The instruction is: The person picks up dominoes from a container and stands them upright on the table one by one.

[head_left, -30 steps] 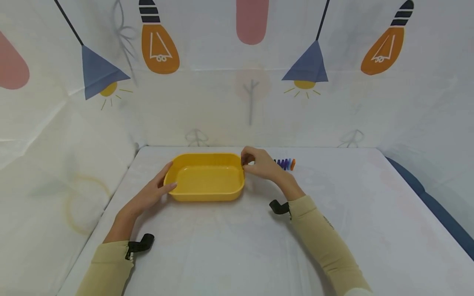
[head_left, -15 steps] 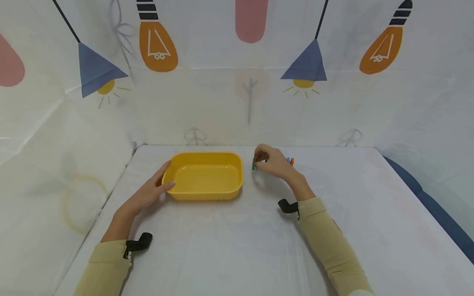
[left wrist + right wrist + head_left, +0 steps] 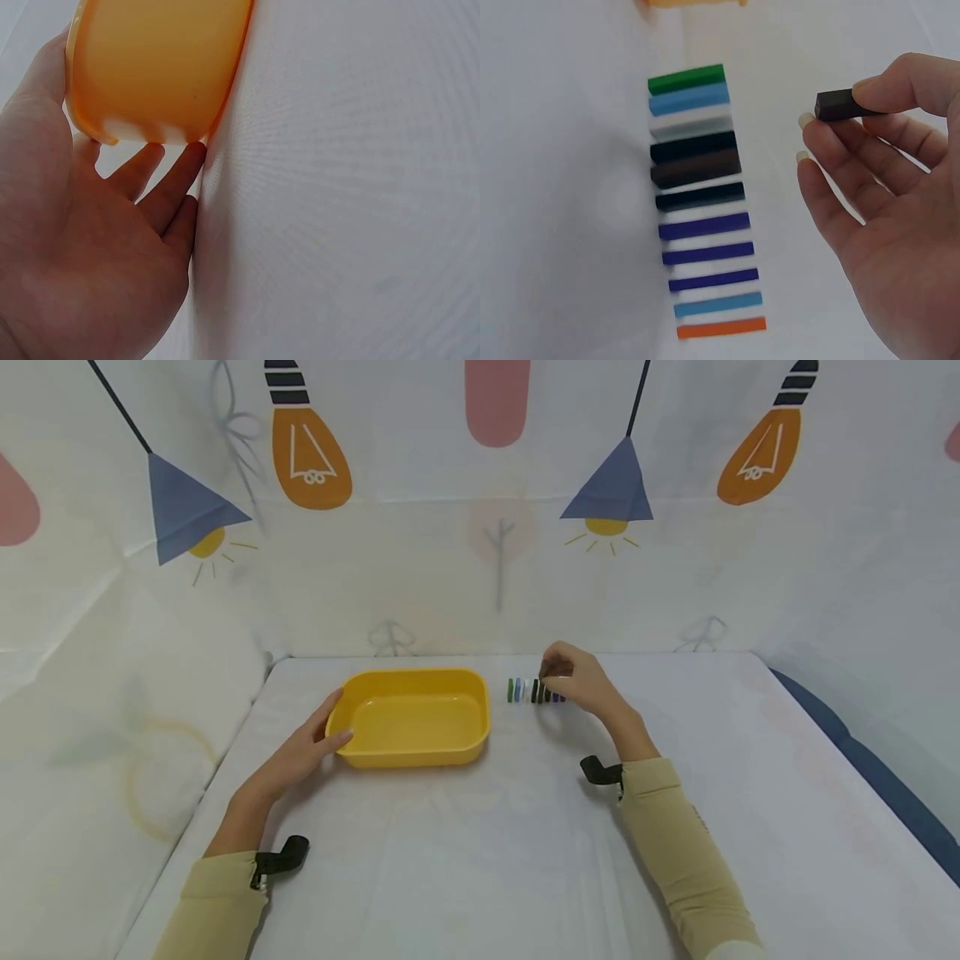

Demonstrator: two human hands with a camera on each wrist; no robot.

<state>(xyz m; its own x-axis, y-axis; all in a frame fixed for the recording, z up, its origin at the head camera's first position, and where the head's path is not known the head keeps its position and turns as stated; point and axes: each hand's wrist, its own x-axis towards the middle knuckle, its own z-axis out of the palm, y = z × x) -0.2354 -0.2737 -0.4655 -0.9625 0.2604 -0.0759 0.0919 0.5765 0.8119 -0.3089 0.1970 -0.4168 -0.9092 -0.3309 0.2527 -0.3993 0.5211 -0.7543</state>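
My left hand [image 3: 298, 753] grips the left end of a yellow plastic tray [image 3: 408, 723], thumb at the rim and fingertips [image 3: 196, 152] against the outer wall. Nothing lies in the tray. To its right, my right hand [image 3: 588, 683] is held over a row of coloured square pastel sticks. In the right wrist view it pinches a dark pastel stick [image 3: 834, 105] between thumb and fingers, off to one side of the row. That row runs from a green stick [image 3: 687, 79] through blue, white, black, brown and purple ones to an orange stick [image 3: 721, 328].
The tray and sticks are on a white-covered table [image 3: 450, 860] near its far edge. Behind rises a white cloth backdrop [image 3: 420, 577] printed with lamps and bulbs. Something dark blue [image 3: 885, 772] shows beyond the table's right edge.
My right hand has moved right, from beside the tray's right end to over the row, so the row's left end now shows. My left hand stays on the tray.
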